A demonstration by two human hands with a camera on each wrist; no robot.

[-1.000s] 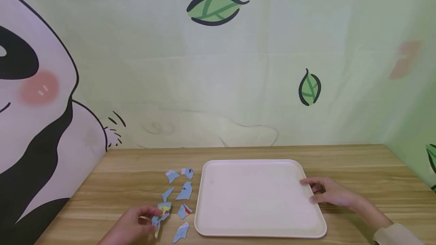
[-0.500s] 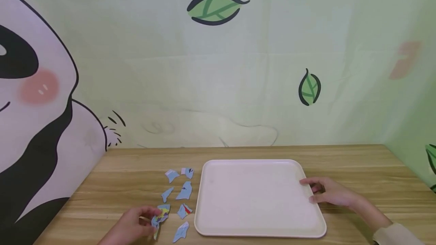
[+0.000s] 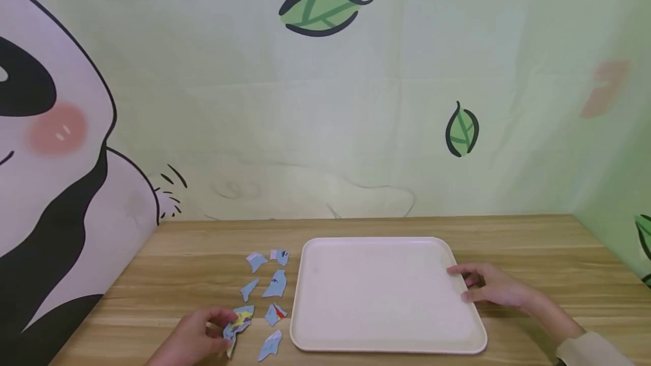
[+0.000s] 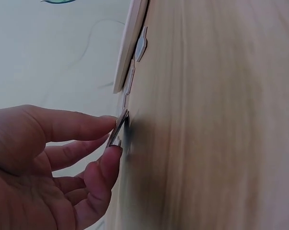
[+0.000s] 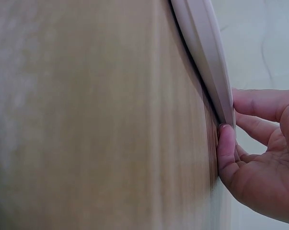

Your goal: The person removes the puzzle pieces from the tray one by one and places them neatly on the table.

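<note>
At the lower left in the head view, my left hand pinches a thin, irregular puzzle piece printed in blue, yellow and purple. The left wrist view shows that puzzle piece tilted between thumb and index finger, close to the tabletop. Across the table, my right hand holds the right rim of a white rectangular tray. Seen from the right wrist, the thumb lies low against the tray edge and the index finger touches its upper side.
Several loose blue puzzle pieces lie in two rough columns between my left hand and the tray, one with a red patch. The wooden table ends at a pale green backdrop with printed leaves and a panda.
My left hand has drawn the pinched puzzle piece slightly to the left, away from the small blue piece above it. The right hand and the tray have stayed in place.
</note>
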